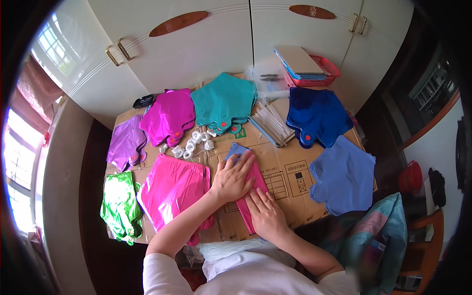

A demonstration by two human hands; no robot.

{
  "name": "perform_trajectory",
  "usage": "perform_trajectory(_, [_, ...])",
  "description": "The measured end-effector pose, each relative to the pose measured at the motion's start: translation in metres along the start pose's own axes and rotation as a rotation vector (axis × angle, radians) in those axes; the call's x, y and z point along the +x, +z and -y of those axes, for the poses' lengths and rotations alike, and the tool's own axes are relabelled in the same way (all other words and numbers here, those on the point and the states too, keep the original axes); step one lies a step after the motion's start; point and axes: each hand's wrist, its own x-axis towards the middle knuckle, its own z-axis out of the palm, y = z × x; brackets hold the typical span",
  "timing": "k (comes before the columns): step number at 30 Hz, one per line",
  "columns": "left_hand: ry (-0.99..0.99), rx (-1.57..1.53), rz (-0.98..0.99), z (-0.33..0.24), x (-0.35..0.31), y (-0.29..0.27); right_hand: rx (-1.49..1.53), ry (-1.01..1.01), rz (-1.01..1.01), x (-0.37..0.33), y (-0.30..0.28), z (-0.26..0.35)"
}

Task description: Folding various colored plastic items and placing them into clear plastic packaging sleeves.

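Note:
My left hand point(233, 178) lies flat with its fingers stretched out over the upper part of a narrow folded strip of pink foil point(256, 178). Lower down, my right hand point(266, 214) presses flat on the same strip, fingers extended. A blue foil piece point(237, 148) pokes out at the strip's far end, partly hidden by my left hand. Just left of my hands is a pile of flat pink foil balloons point(172, 189). Beyond my left hand sit several small white ribbon rolls point(191, 144). What lies under my palms is hidden.
Flattened cardboard point(290, 204) covers the table. Around it lie foil balloons in green point(120, 204), lilac point(125, 142), magenta point(169, 115), teal point(223, 101), dark blue point(317, 113) and light blue point(344, 174). White sticks point(273, 120) and a red basket point(328, 71) stand farther back.

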Motion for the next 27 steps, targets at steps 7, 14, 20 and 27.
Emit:
perform_trajectory(7, [-0.367, -0.150, -0.150, 0.014, 0.000, -0.025, -0.006, 0.002, 0.009, 0.001, -0.002, 0.000])
perform_trajectory(14, [-0.436, -0.461, 0.348, 0.037, -0.003, -0.032, -0.008, -0.014, 0.019, 0.000, -0.004, 0.001])
perform_trajectory(20, [-0.413, -0.500, 0.342, 0.043, -0.003, -0.026, -0.012, -0.015, 0.015, 0.002, -0.006, 0.002])
perform_trajectory(27, [-0.376, -0.486, 0.327, 0.041, -0.005, -0.026, -0.004, -0.018, 0.005, 0.001, -0.004, 0.001])
